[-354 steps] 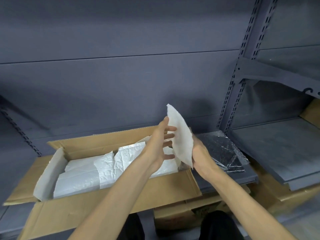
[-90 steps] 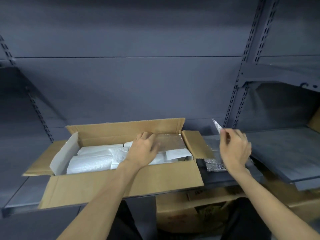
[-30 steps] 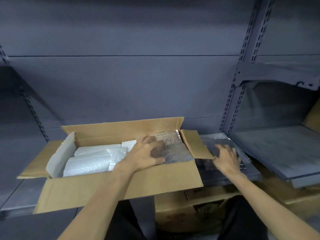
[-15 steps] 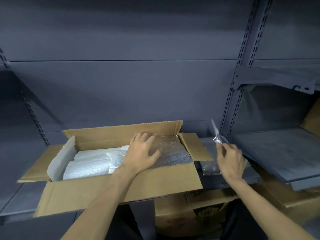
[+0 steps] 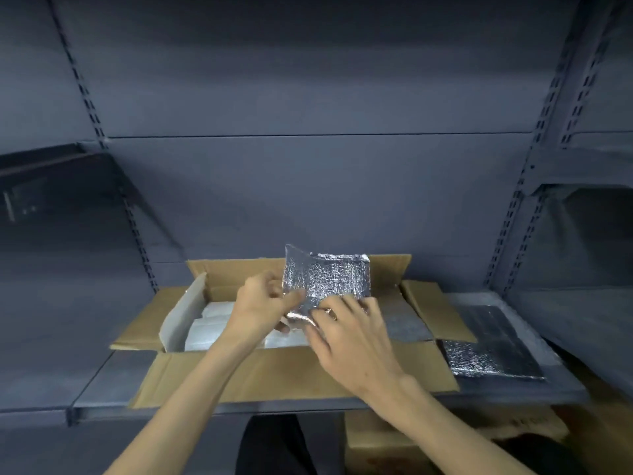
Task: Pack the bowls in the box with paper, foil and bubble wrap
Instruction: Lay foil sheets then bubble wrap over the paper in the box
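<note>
- Holding a foil sheet [image 5: 327, 281] upright over the middle of the cardboard box [image 5: 274, 371]: left hand [image 5: 262, 311] pinches its lower left edge, right hand [image 5: 346, 334] has curled fingers at its lower edge; that grip is partly hidden, so cannot tell if it clamps.
- Box: sits open on a grey metal shelf [image 5: 102, 382], flaps folded outward; front flap overhangs the shelf edge.
- Inside: white wrapped bundles [image 5: 209, 329] at left, a flat foil piece [image 5: 402, 322] at right; bowls not visible.
- Right of box: stack of foil sheets [image 5: 489, 347] on bubble wrap [image 5: 544, 341], touching the right flap.
- Open room: bare shelf at left of the box.
- Below: another carton [image 5: 445, 437], its printing unreadable.
</note>
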